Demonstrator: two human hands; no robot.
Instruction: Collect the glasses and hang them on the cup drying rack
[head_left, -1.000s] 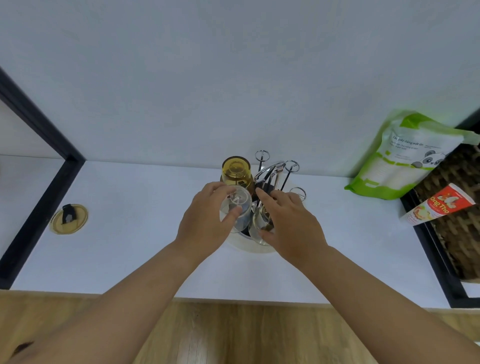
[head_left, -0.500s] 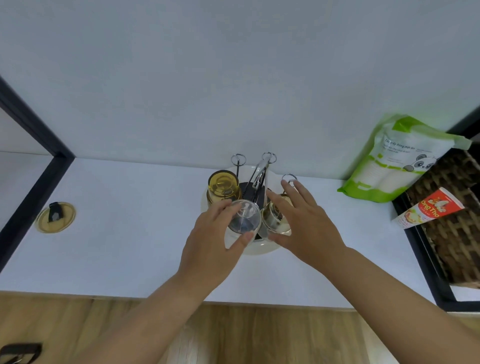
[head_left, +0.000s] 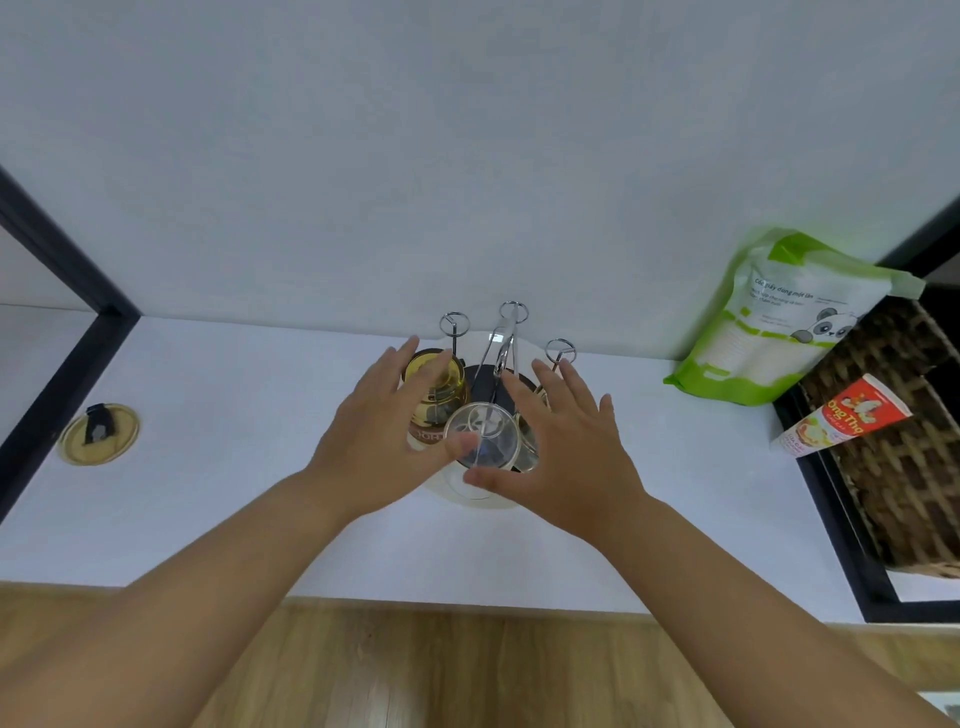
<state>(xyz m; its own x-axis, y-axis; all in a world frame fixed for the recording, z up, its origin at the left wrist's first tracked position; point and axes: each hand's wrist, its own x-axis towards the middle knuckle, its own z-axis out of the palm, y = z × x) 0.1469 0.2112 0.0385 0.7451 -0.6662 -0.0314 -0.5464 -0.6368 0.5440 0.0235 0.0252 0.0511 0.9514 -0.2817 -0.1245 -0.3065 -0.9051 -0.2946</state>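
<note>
A clear glass (head_left: 483, 436) sits upside down on a prong of the cup drying rack (head_left: 511, 332) beside an amber glass (head_left: 436, 387), with the left hand (head_left: 379, 441) and right hand (head_left: 566, 447) spread and released around it, so this hanging step looks finished and fetching any remaining glass from the white surface (head_left: 234, 415) comes next.

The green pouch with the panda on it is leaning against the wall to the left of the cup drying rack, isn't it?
Not quite. In the head view the green pouch with the panda does lean against the wall, but it stands to the right of the cup drying rack, beside the wicker basket, not to the left.
</note>
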